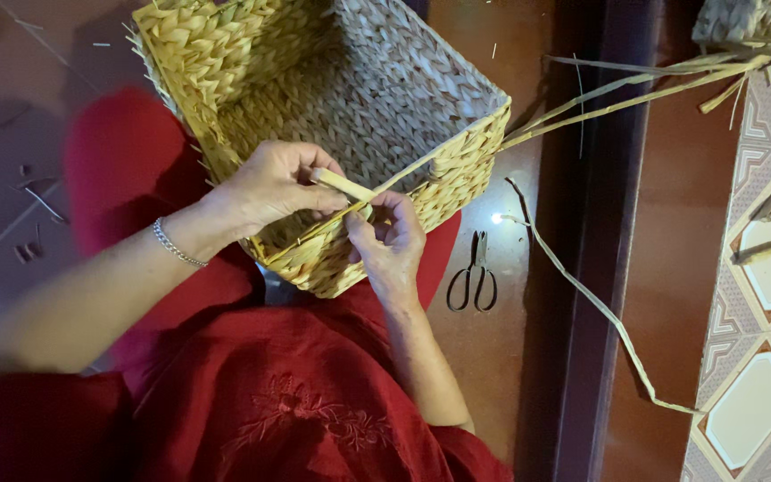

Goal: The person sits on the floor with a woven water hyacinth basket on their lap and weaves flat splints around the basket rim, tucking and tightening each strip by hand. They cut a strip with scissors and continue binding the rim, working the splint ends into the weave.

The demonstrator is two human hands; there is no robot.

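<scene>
At the basket [457, 161] rim, both hands' fingers [314, 183] pinch a straw strip [341, 185].

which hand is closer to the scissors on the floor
Right. The right hand is at the basket's near rim, pinching a straw strand, just beside the scissors. The left hand grips the same strand farther over, on the side of the right hand away from the scissors.

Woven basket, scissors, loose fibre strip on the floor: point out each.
Woven basket [457, 161]: head view, right outer wall.
Scissors [473, 278]: head view, the handle loops.
Loose fibre strip [582, 286]: head view, its middle stretch.
</scene>
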